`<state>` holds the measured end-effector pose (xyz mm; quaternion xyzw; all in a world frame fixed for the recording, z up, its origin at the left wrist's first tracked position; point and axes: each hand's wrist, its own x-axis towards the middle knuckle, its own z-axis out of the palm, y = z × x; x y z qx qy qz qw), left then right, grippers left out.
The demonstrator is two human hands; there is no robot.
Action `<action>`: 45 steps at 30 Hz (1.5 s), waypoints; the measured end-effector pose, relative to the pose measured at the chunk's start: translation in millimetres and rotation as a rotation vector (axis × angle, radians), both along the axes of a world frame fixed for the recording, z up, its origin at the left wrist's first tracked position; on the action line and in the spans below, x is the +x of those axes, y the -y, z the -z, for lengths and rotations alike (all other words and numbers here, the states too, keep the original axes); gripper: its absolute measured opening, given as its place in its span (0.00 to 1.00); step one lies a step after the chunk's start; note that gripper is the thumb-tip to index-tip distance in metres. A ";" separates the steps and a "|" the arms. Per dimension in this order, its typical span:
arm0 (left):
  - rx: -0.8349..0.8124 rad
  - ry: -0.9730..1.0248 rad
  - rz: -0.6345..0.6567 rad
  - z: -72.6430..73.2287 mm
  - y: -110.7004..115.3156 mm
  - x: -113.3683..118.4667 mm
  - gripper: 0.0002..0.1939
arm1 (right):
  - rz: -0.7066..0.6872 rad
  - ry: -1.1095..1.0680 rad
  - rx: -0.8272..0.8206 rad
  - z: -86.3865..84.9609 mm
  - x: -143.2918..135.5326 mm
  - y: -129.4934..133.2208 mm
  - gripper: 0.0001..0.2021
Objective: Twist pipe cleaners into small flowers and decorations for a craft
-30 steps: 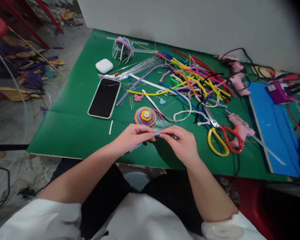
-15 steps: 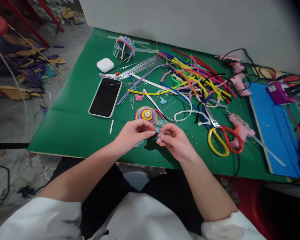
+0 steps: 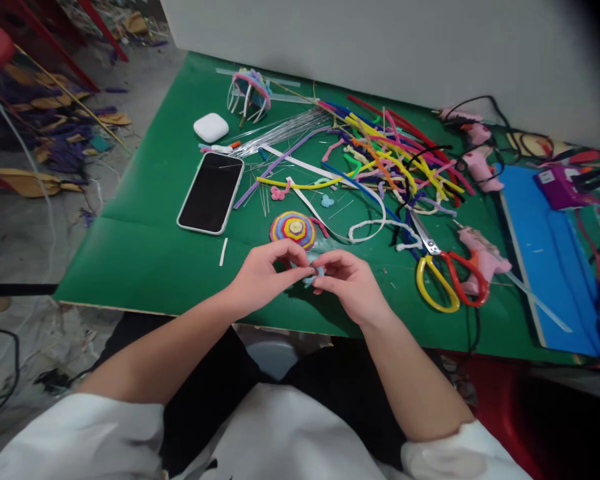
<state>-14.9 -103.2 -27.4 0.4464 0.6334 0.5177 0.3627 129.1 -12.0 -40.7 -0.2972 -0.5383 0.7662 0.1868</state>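
Note:
A small light blue fuzzy piece (image 3: 314,276) is pinched between the fingertips of my left hand (image 3: 266,272) and my right hand (image 3: 353,283), near the front edge of the green table (image 3: 145,267). Fingers cover part of the piece. Just beyond my hands lies a round striped spiral disc (image 3: 294,230) in yellow, pink, blue and red. A small pink twisted piece (image 3: 280,193) and another light blue one (image 3: 327,201) rest farther back.
Scissors (image 3: 433,250) and a pink glue gun (image 3: 485,260) lie right of my hands, beside a blue board (image 3: 550,260). A phone (image 3: 211,195) and white case (image 3: 211,127) sit left. Colourful pipe cleaners (image 3: 395,153) pile up behind; a small umbrella-like craft (image 3: 250,93) stands back left.
My fingertips have shifted slightly on the light blue piece, which now looks bunched below them instead of stretched between them. The rest of the table looks the same.

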 end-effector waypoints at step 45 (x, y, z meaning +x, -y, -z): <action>0.475 -0.797 0.061 12.4 5.3 1.0 0.06 | -0.037 0.146 -0.087 -5.2 -1.9 -1.7 0.10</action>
